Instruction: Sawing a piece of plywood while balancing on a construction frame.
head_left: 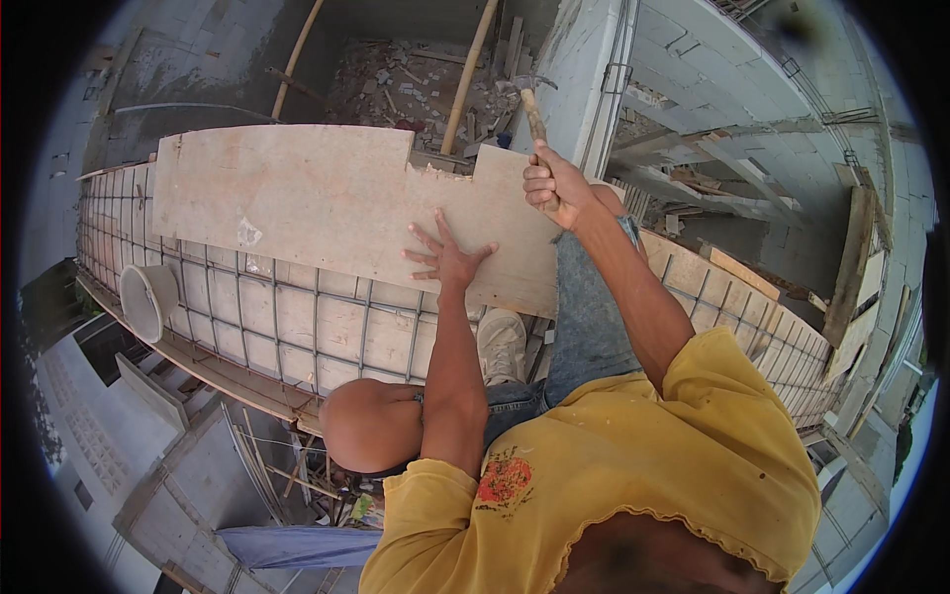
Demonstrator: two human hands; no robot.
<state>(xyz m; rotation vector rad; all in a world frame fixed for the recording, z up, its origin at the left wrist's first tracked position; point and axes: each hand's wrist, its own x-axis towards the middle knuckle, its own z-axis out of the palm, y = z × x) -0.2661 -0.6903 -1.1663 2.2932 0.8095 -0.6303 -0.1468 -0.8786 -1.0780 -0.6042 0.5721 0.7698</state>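
Note:
My left hand point(451, 255) lies with fingers spread on a pale plywood board point(287, 188), which has a rectangular notch in its far edge. My right hand point(554, 185) grips the wooden handle of a hammer point(529, 104), raised above the board's right part, its metal head pointing up and away from me. Beneath and beside the board runs a grid of steel bars point(247, 322) over pale formwork. My knee is bent beside the board, and my shoe point(502, 346) rests near its front edge.
A white bucket point(148, 302) sits on the grid at left. Beyond the board is a drop to a rubble-strewn floor point(396, 74), with bamboo poles point(465, 74). A concrete beam point(614, 40) rises at back right. Wooden planks point(848, 267) stand at far right; another drop lies below the lower-left edge.

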